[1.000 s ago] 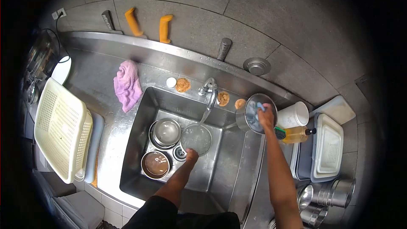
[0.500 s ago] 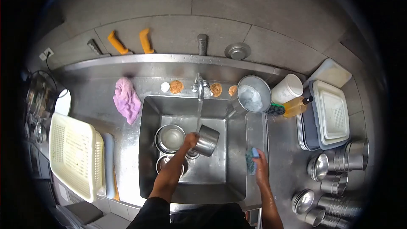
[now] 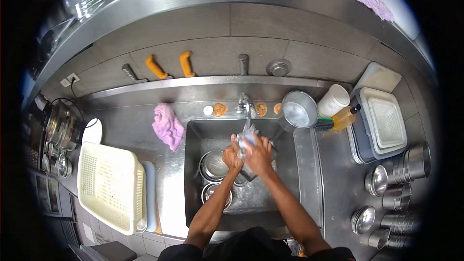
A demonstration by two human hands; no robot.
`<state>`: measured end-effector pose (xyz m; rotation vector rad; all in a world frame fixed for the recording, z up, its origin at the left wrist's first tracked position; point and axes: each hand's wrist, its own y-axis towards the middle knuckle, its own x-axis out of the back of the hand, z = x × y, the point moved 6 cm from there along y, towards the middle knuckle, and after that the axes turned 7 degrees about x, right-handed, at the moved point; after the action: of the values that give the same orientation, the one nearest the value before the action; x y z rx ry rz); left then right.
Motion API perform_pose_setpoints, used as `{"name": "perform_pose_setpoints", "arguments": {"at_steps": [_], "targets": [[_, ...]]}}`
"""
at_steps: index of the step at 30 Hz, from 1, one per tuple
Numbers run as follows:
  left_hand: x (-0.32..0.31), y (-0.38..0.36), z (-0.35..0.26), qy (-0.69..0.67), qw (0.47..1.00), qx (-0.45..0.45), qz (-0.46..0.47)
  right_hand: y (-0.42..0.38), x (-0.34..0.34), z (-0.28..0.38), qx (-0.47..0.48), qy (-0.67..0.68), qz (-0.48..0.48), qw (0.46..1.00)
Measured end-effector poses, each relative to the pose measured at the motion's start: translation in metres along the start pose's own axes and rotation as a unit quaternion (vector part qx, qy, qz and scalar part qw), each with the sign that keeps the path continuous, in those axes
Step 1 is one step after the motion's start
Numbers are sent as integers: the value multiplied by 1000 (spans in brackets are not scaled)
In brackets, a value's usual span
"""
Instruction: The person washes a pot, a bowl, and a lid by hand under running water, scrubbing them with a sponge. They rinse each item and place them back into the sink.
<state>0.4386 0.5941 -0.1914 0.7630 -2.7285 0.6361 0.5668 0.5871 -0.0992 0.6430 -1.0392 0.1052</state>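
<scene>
the person's right hand (image 3: 260,155) has its fingers curled round a blurred blue sponge (image 3: 248,140). the left hand (image 3: 233,158) is close beside them, fingers bent; whether they pinch the partly hidden metal pot (image 3: 249,171) cannot be told. metal bowls (image 3: 215,165) sit left of those fingers in the sink (image 3: 288,183), the faucet (image 3: 244,101) beyond both hands' fingers.

Black short-sleeved top (image 3: 251,246), bare forearms (image 3: 290,208)

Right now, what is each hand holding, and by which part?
Right hand: blue sponge, part too blurred to tell. Left hand: metal pot, apparently near its rim.
</scene>
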Motion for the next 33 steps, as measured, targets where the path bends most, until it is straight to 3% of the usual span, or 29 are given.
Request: {"name": "perform_pose_setpoints", "arguments": {"at_steps": [1,2,4,5,6,7,9,10,11,12,13,14,15,16,17,18,19,21,23,25,27,28,30,32,33], "targets": [[20,-10,-20,56,996,-38,-60,14,4,-4,-23,16,-5,1000],[34,-10,-27,44,996,-56,-52,26,-2,-15,-16,19,-6,1000],[61,-10,-28,33,996,-61,-61,22,-48,-67,-207,246,87,943],[72,-10,-25,23,996,-66,-61,14,-46,-76,-208,249,86,942],[81,-9,-21,-25,995,-75,-68,2,-52,-91,-298,413,86,856],[86,-4,-12,-23,994,-76,-69,-13,-61,-98,-376,559,85,734],[83,9,18,-249,967,39,-21,-62,-100,-111,-380,790,-22,481],[70,-1,25,-377,919,88,73,-75,-103,-99,-383,789,-23,480],[69,-18,19,-378,919,91,72,-87,-105,-93,-429,782,-126,435],[59,-42,7,-502,836,167,142,-100,-109,-85,-466,764,-230,382],[45,-62,0,-607,728,240,208,-122,-142,-84,-467,764,-234,378],[35,-67,11,-606,733,213,224,-151,-180,-104,-443,597,-246,623],[29,-59,12,-602,734,217,227,-161,-192,-105,-382,375,-234,812],[26,-50,11,-547,788,201,200,-187,-129,-68,-388,371,-233,811],[22,-44,16,-491,835,181,172,-108,-78,1,-318,385,-196,844],[35,-22,51,-197,946,217,139,-96,-53,29,-212,276,-150,925],[35,-20,39,-93,988,105,71,-84,-35,56,-97,159,-101,977],[43,-29,15,-117,982,-93,117,-50,1,80,-82,146,-50,985],[62,-24,0,-54,987,-109,109,-18,10,80,16,66,56,996],[80,-33,-23,10,987,-123,104,11,21,56,20,160,-11,987],[84,-59,-57,131,953,-189,197,28,-8,-2,-109,271,61,954],[89,-68,-65,103,954,-185,212,31,-9,-24,-106,274,63,954],[94,-72,-54,76,959,-159,221,17,-42,-67,-233,443,287,817],[88,-68,-26,-49,964,-100,242,-42,-80,-106,-404,684,205,572],[83,-72,-28,-49,963,-100,245,-110,-132,-148,-405,684,203,572]]}}
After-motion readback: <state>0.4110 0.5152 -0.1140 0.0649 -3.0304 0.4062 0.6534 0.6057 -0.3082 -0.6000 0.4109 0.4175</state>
